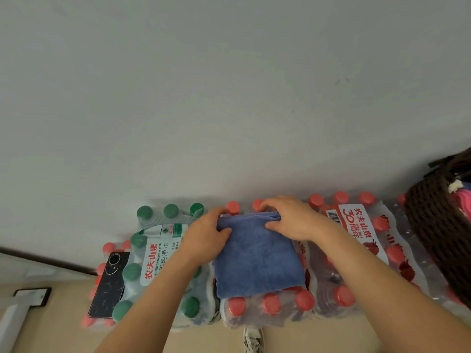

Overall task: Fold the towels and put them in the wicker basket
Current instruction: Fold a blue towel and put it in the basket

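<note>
A blue towel lies folded into a rough square on top of shrink-wrapped packs of red-capped water bottles. My left hand grips the towel's far left corner, thumb on top. My right hand holds the far right corner, fingers curled over the folded far edge. The dark brown wicker basket stands at the right edge of the view, with pink cloth showing inside it.
A pack of green-capped bottles sits left of the towel, with a black phone lying beside it. More red-capped packs fill the space between towel and basket. A plain wall rises right behind the bottles.
</note>
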A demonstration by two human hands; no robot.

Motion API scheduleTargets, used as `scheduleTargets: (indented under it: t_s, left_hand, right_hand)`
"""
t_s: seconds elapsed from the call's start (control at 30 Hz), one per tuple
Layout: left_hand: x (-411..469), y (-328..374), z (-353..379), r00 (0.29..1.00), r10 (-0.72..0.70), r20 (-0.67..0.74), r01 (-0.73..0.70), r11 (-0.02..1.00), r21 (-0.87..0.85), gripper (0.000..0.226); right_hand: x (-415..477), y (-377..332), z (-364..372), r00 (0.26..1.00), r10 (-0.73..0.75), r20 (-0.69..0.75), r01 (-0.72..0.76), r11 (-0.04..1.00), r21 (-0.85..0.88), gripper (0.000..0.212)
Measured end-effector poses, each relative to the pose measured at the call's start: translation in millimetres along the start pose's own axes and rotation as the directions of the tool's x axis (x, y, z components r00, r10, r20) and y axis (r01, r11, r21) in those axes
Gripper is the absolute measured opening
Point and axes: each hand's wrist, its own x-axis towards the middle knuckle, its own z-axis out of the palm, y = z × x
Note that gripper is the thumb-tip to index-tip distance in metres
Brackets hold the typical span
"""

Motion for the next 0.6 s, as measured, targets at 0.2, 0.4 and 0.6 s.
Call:
scheduleTargets:
  t_s: [0.2,0.4,0.6]
  left_hand:
    - [6.9,-2.3,-10.1,0.996,-0.042,0.082,0.054,0.987,-0.15,0.011]
    - [7.2,-1.2,-20.1,0.987,-0.026,0.161,0.085,0.925,-0.369,0.027]
    - [-7.3,36.4,-45.9,0.883,0.237,-0.406,-0.306,0.945,-0.114,0.033]
  right_hand:
    - [5.1,1.2,-13.6,0.988,-0.04,0.147,0.036,0.999,0.029,0.027]
    - [4.7,3.9,-20.3,0.98,-0.061,0.188,0.038,0.991,0.126,0.03]
    - [-23.8,-8.6,-62.2,0.891,-0.2,-0.408,0.21,0.977,-0.019,0.019]
